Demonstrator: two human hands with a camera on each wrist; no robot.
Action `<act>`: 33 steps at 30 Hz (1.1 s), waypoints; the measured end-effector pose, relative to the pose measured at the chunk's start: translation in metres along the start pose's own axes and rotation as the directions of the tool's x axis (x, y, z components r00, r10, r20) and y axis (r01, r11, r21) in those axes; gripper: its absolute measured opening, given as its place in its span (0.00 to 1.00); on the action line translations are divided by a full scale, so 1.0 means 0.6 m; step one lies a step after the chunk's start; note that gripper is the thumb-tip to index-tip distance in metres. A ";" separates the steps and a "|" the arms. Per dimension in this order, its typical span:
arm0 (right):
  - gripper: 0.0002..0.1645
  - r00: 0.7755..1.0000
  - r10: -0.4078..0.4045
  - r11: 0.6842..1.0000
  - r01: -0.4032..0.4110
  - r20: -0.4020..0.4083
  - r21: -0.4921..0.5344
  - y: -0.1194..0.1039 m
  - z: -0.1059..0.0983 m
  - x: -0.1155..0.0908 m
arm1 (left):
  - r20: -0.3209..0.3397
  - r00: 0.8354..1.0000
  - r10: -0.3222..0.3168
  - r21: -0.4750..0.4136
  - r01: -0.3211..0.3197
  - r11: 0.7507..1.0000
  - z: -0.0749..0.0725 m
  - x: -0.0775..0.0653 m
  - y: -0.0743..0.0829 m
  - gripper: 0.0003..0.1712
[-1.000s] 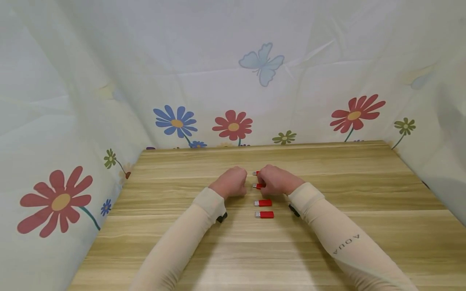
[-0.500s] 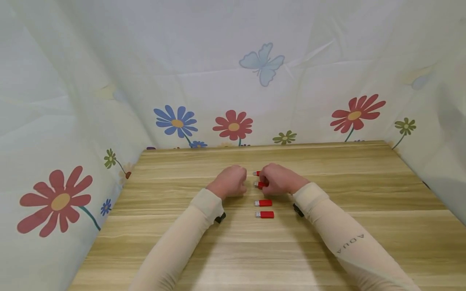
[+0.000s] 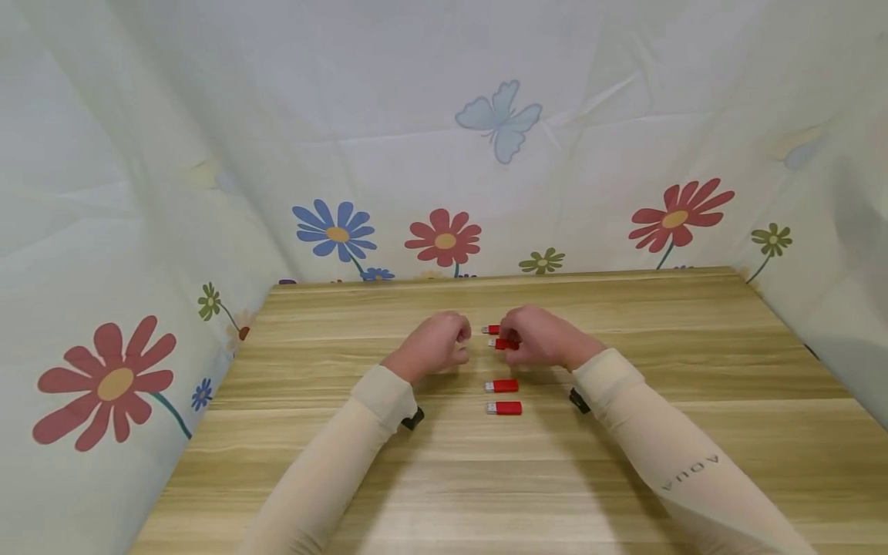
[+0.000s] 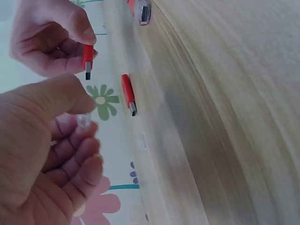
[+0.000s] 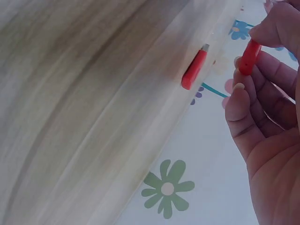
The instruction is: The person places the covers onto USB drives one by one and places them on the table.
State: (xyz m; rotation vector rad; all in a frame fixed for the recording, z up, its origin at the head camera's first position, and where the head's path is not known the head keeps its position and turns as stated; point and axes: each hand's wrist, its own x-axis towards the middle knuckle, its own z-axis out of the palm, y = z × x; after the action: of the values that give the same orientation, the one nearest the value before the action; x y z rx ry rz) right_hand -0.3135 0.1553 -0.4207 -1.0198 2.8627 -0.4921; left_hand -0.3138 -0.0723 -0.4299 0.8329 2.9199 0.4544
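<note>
My right hand [image 3: 544, 337] pinches a red USB stick [image 5: 250, 57] between thumb and fingers. Its bare metal plug [image 4: 88, 71] points toward the left hand. Between thumb and index finger, my left hand [image 4: 51, 145] holds a small clear plastic cap [image 4: 83, 121], apart from the stick. On the table just beyond the right hand lies another red USB stick [image 4: 128, 90] with its plug uncovered. A loose clear cap [image 4: 142, 144] lies off the end of that plug.
Two more red USB sticks, one [image 3: 501, 386] behind the other [image 3: 503, 408], lie on the wooden table [image 3: 458, 493] nearer the person. A clear cap covers the plug of one [image 4: 144, 12]. A flower-printed curtain [image 3: 597, 169] stands behind the table's far edge.
The right hand has moved right and slightly away from the person with its USB stick. My left hand has drifted a little left, so the gap between the hands is wider.
</note>
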 end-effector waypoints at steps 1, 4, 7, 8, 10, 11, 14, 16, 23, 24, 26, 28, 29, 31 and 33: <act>0.05 1.000 -0.011 1.000 0.011 -0.014 0.002 -0.001 -0.001 -0.002 | -0.007 1.000 0.008 -0.011 -0.008 1.000 -0.002 -0.003 0.001 0.10; 0.04 0.998 -0.042 0.999 0.043 -0.050 0.007 -0.002 -0.004 -0.010 | -0.028 0.999 0.035 -0.051 -0.036 0.998 -0.008 -0.011 0.004 0.12; 0.04 0.994 -0.069 0.997 0.070 -0.080 0.009 -0.005 -0.007 -0.017 | -0.052 0.997 0.061 -0.086 -0.066 0.994 -0.011 -0.018 0.005 0.11; 0.05 0.993 -0.076 0.997 0.077 -0.087 0.011 -0.006 -0.008 -0.020 | -0.060 0.996 0.070 -0.092 -0.075 0.993 -0.011 -0.020 0.005 0.11; 0.06 0.991 -0.087 0.996 0.089 -0.096 0.016 -0.010 -0.011 -0.025 | -0.076 0.993 0.089 -0.103 -0.097 0.990 -0.011 -0.023 0.006 0.10; 0.06 0.991 -0.092 0.995 0.094 -0.101 0.019 -0.012 -0.012 -0.028 | -0.083 0.992 0.099 -0.108 -0.107 0.988 -0.012 -0.024 0.006 0.09; 0.07 0.989 -0.100 0.994 0.104 -0.112 0.034 -0.017 -0.014 -0.035 | -0.097 0.988 0.119 -0.129 -0.131 0.983 -0.014 -0.030 0.008 0.09; 0.07 0.987 -0.099 0.993 0.106 -0.124 0.048 -0.018 -0.015 -0.040 | -0.103 0.987 0.126 -0.140 -0.140 0.980 -0.016 -0.033 0.010 0.09; 0.08 0.983 -0.104 0.987 0.121 -0.153 0.108 -0.019 -0.017 -0.054 | -0.132 0.983 0.128 -0.174 -0.150 0.973 -0.018 -0.049 0.015 0.08; 0.08 0.981 -0.111 0.986 0.128 -0.157 0.104 -0.020 -0.018 -0.056 | -0.136 0.982 0.135 -0.177 -0.158 0.971 -0.018 -0.052 0.016 0.08; 0.08 0.977 -0.125 0.984 0.144 -0.172 0.101 -0.022 -0.019 -0.062 | -0.139 0.980 0.144 -0.188 -0.169 0.968 -0.020 -0.060 0.019 0.08; 0.09 0.973 -0.139 0.981 0.161 -0.185 0.108 -0.024 -0.021 -0.068 | -0.131 0.981 0.146 -0.202 -0.171 0.964 -0.023 -0.066 0.023 0.09; 0.09 0.970 -0.146 0.979 0.170 -0.194 0.114 -0.025 -0.021 -0.071 | -0.129 0.980 0.149 -0.208 -0.173 0.963 -0.025 -0.069 0.025 0.09; 0.09 0.965 -0.161 0.973 0.190 -0.205 0.128 -0.026 -0.022 -0.075 | -0.127 0.980 0.154 -0.217 -0.179 0.960 -0.026 -0.073 0.029 0.10; 0.09 0.963 -0.170 0.968 0.203 -0.211 0.148 -0.028 -0.023 -0.079 | -0.130 0.977 0.166 -0.213 -0.191 0.958 -0.026 -0.076 0.032 0.10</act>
State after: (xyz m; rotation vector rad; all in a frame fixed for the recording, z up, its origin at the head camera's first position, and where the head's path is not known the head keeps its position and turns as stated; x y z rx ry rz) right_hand -0.2688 0.1763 -0.4041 -1.2843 2.8376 -0.8812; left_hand -0.2677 -0.0848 -0.4096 1.0736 2.8272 0.8531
